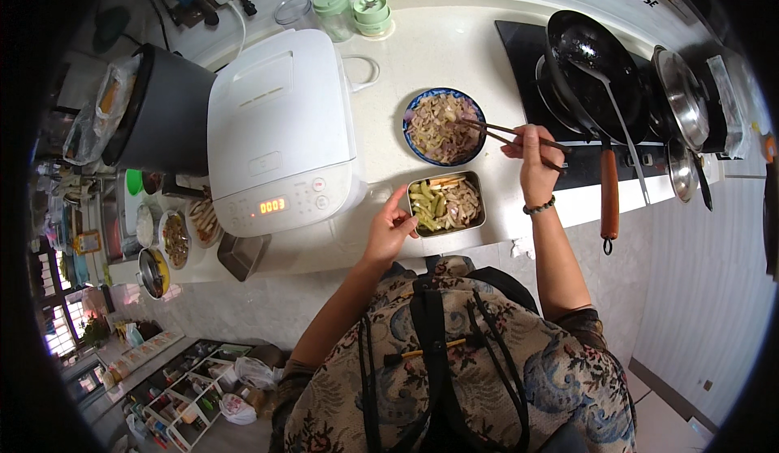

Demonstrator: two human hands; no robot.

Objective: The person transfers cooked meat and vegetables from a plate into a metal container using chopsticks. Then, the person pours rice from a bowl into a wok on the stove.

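A pair of dark chopsticks (511, 135) is gripped in my right hand (537, 159), their tips down in the sliced meat (443, 125) that fills a blue-rimmed bowl (409, 143). Nearer to me on the counter stands a rectangular metal container (484, 210). Green vegetable pieces (427, 208) fill its left side, sliced meat (461, 202) its right, and pale yellow strips (445, 181) lie along the far edge. With thumb and fingers my left hand (392, 224) holds the container's left wall.
A white rice cooker (280, 124) with a lit display stands left. A black wok (593, 87) with a metal spatula (618, 109) rests on the gas hob (514, 51), its wooden handle (608, 191) jutting towards me. Green-lidded jars (333, 17) stand behind, and an empty metal container (242, 253) sits far left.
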